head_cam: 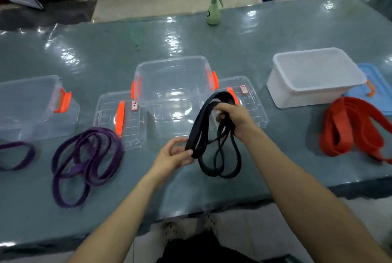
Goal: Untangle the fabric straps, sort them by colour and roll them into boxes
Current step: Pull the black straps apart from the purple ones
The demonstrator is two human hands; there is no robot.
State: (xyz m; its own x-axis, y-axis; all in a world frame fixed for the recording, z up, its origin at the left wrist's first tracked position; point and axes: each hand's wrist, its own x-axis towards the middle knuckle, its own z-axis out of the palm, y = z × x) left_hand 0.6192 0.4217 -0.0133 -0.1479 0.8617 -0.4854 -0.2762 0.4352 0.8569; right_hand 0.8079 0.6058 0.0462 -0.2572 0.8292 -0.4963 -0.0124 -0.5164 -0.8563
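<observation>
Glossy teal table (275, 35). Purple straps (84, 163): loose loops, well left of the left hand (171, 158). Left hand: fingers curled, pinching the lower end of the black straps (212, 152). Right hand (235, 118): closed round their gathered loops, held up. Clear box (169, 60): just beyond both hands. Red straps (350, 126): piled well right of right hand.

Only getting part of the far-left clear box (31, 105), chopped by the frame edge, same with the purple loop (14, 155) in front of it. Can't read the label (134, 105) on the clear lid (118, 114), way too small. Can't count the black straps (196, 129) either, all overlapped, with the right hand (235, 118) covering the top of the bundle. Losing the red straps (356, 126) off the right edge, plus most of the blue lid (373, 86) behind the white box (314, 76). Bit of motion blur on the purple pile (87, 163).
</observation>
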